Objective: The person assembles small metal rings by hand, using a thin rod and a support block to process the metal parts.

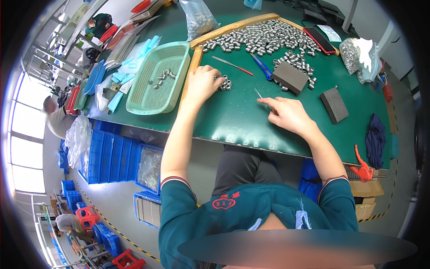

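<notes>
My left hand point(204, 84) rests on the green bench, its fingers curled against a small cluster of short metal cylinders point(226, 84). Which of them the fingertips pinch is partly hidden. To the right, my right hand point(289, 112) is closed on a thin metal tool point(258, 93), the index finger stretched along it; its handle is hidden in the palm. Beyond my hands lie a slim file with a red handle point(233, 65) and a blue utility knife point(262, 67). A brown-grey block point(290, 77) sits beside a pile of more cylinders point(293, 58).
A green plastic basket point(134, 96) with several cylinders stands left. Wooden strips point(237, 29) border a big heap of cylinders point(264, 36). A red-edged phone point(319, 39), a dark block point(334, 105), bagged parts point(350, 56) and a dark cloth point(375, 141) lie at right.
</notes>
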The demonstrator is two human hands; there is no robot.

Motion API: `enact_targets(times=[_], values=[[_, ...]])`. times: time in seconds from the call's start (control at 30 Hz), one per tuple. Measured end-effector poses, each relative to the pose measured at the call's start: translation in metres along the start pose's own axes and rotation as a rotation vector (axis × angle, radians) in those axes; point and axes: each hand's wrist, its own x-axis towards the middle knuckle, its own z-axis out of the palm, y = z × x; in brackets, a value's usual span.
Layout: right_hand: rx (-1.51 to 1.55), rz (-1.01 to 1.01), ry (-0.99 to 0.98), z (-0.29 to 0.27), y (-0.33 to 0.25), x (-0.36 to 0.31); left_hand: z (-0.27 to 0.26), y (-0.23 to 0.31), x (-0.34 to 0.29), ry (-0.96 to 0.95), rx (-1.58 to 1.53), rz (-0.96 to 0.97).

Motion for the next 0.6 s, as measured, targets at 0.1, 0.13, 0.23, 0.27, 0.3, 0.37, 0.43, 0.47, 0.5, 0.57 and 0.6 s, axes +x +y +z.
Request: enact_targets(times=[0.1, 0.13, 0.23, 0.27, 0.3, 0.37, 0.43, 0.47, 0.5, 0.57, 0.6], values=[[0.225, -0.014, -0.050, 0.000, 0.007, 0.003, 0.015, 0.012, 0.012, 0.004, 0.108, -0.028], [0.311, -0.021, -0.076, 0.002, 0.010, 0.004, 0.019, 0.014, 0.015, 0.021, 0.185, -0.034], [0.568, -0.063, -0.063, 0.008, 0.015, 0.007, 0.023, 0.014, 0.030, -0.055, 0.307, -0.108], [0.568, -0.066, -0.065, 0.007, 0.012, 0.006, 0.023, 0.012, 0.031, -0.055, 0.308, -0.112], [0.648, -0.059, -0.011, 0.006, 0.008, 0.004, 0.020, 0.012, 0.032, -0.017, 0.265, -0.094], [0.729, -0.056, 0.041, 0.003, 0.003, 0.005, 0.014, 0.013, 0.030, 0.021, 0.225, -0.081], [0.492, -0.120, 0.299, 0.003, 0.003, 0.006, 0.011, 0.021, 0.024, -0.039, 0.152, -0.005], [0.388, -0.159, 0.420, 0.005, 0.005, 0.006, 0.013, 0.024, 0.021, -0.040, 0.150, -0.001], [0.392, -0.166, 0.417, 0.007, 0.005, 0.007, 0.012, 0.026, 0.017, -0.100, 0.151, 0.001], [0.498, -0.126, 0.451, 0.009, 0.007, 0.007, 0.015, 0.029, 0.013, -0.160, 0.153, -0.005], [0.473, -0.132, 0.451, 0.010, 0.007, 0.008, 0.019, 0.030, 0.012, -0.142, 0.187, 0.004]])
